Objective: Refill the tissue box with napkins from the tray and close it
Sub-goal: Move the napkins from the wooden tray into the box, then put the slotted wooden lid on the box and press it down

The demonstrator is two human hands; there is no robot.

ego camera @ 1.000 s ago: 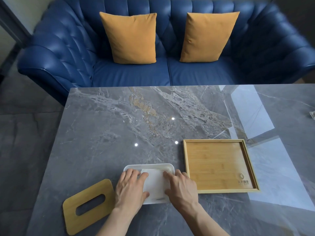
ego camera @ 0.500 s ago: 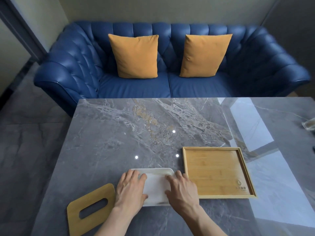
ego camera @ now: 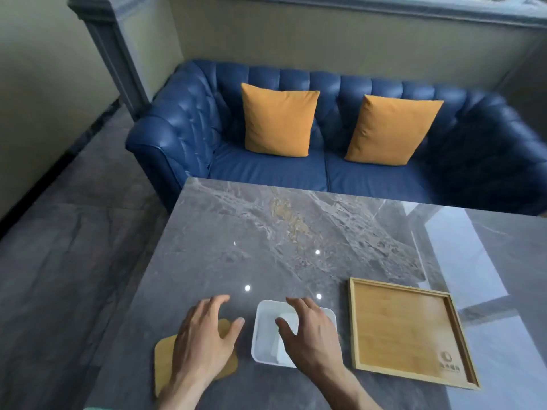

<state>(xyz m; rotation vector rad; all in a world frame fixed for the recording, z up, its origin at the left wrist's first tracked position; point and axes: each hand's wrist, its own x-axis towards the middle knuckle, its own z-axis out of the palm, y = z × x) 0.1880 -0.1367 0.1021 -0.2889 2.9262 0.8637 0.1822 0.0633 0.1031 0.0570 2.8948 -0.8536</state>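
Lower centre of frame | left hand (ego camera: pixel 204 335), fingers spread, empty, over lid (ego camera: pixel 165 359) | box (ego camera: pixel 262 329) just right | right hand (ego camera: pixel 310 335) loose above box

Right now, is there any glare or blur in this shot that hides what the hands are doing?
Head view: window glare washes the table on its right side, clear of both hands; small ceiling-light spots sit near the white box. Slight motion blur softens the left hand over the wooden lid and the right hand over the napkins. Wide-angle bending at the edges.
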